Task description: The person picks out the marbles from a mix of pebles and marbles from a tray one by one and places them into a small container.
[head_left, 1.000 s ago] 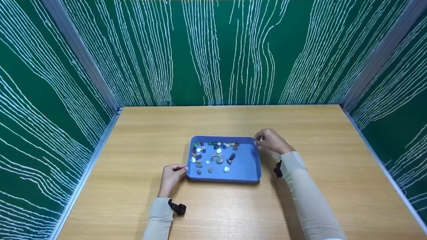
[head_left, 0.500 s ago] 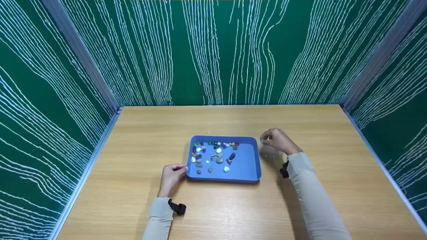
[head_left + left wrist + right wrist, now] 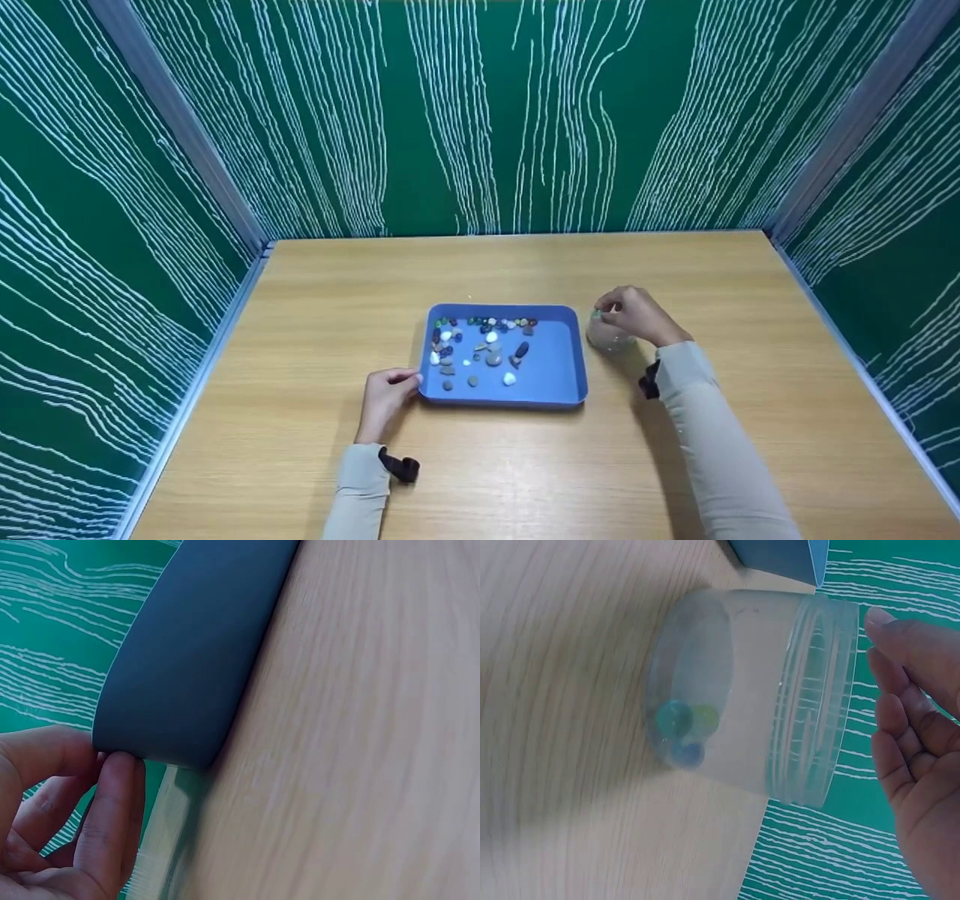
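Note:
A blue tray (image 3: pixel 551 367) holds several glass marbles (image 3: pixel 487 323) and pebbles (image 3: pixel 493 359), mostly toward its left and back. My left hand (image 3: pixel 386 401) pinches the tray's front-left corner between thumb and fingers; the left wrist view shows these fingertips (image 3: pixel 116 769) at the tray's wall (image 3: pixel 187 652). Right of the tray stands a clear plastic jar (image 3: pixel 750 690) without a lid, with a few coloured marbles (image 3: pixel 676 720) at its bottom. Over the jar's mouth, my right hand (image 3: pixel 637 315) pinches a small green marble (image 3: pixel 598 313); the fingers hide it in the right wrist view.
The wooden table (image 3: pixel 480 472) runs back to green walls (image 3: pixel 525 150) with white wavy lines. Wooden surface lies around the tray and jar. Each wrist wears a black strap (image 3: pixel 401 469).
My right hand has moved right from the tray's back-right corner to above the jar, carrying the green marble. My left hand has stayed at the tray corner.

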The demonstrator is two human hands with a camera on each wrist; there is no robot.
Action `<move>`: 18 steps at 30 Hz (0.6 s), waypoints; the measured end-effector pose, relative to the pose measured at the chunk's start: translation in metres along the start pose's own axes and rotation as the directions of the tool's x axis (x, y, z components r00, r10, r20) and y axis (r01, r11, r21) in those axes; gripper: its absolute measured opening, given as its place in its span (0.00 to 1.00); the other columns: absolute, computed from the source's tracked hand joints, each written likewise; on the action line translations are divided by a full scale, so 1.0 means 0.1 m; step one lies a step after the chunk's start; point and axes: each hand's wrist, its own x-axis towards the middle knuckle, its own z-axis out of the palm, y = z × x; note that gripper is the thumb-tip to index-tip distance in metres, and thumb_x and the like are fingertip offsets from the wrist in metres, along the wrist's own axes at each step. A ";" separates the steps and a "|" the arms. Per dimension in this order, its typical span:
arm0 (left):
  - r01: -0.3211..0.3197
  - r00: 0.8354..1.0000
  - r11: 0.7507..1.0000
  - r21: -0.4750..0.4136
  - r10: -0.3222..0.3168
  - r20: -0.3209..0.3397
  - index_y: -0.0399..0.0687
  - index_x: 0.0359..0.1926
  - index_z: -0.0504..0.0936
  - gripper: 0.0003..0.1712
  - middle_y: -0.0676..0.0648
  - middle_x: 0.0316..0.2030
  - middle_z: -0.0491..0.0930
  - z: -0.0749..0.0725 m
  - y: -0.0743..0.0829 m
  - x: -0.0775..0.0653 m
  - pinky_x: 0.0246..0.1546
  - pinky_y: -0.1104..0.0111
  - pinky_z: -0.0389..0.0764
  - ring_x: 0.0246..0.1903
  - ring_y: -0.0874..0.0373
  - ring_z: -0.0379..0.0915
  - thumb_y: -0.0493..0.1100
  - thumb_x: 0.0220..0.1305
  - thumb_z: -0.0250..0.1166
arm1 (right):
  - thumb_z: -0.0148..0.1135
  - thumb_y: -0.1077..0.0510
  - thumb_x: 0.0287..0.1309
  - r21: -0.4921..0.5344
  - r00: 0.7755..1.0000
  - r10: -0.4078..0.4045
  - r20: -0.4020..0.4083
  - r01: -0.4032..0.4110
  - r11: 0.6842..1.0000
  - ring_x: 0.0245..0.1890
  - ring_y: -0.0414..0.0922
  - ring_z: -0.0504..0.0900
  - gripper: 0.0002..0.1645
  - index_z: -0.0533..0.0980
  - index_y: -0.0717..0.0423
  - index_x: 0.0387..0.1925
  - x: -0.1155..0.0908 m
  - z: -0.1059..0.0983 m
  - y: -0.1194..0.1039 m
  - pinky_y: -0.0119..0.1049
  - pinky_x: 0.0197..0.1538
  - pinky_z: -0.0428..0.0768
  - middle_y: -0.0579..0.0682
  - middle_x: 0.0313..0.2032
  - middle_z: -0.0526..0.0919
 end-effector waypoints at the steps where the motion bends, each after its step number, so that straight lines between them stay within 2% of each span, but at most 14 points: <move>1: -0.002 1.000 1.000 0.000 0.002 0.004 0.26 0.42 0.83 0.13 0.39 0.36 0.85 0.00 0.00 0.00 0.35 0.74 0.84 0.30 0.62 0.80 0.31 0.55 0.67 | 0.58 0.66 0.60 -0.001 1.000 0.008 0.003 -0.008 1.000 0.39 0.50 0.76 0.11 0.82 0.62 0.43 0.00 -0.01 0.01 0.38 0.40 0.78 0.58 0.40 0.82; 9: -0.012 1.000 1.000 -0.009 0.012 0.027 0.24 0.43 0.82 0.14 0.32 0.39 0.84 -0.02 -0.02 0.01 0.36 0.74 0.84 0.32 0.60 0.81 0.31 0.57 0.66 | 0.58 0.68 0.59 0.015 0.998 0.056 0.010 -0.056 0.998 0.40 0.50 0.76 0.14 0.81 0.62 0.45 0.00 -0.04 0.07 0.34 0.38 0.79 0.59 0.41 0.81; 18: 0.000 1.000 1.000 -0.011 0.000 0.003 0.25 0.43 0.82 0.14 0.35 0.38 0.85 0.01 0.00 0.00 0.37 0.73 0.85 0.31 0.63 0.80 0.30 0.56 0.66 | 0.58 0.70 0.58 0.030 0.999 0.038 -0.001 -0.038 0.999 0.42 0.52 0.77 0.12 0.81 0.64 0.44 -0.02 -0.06 0.10 0.38 0.41 0.81 0.61 0.42 0.81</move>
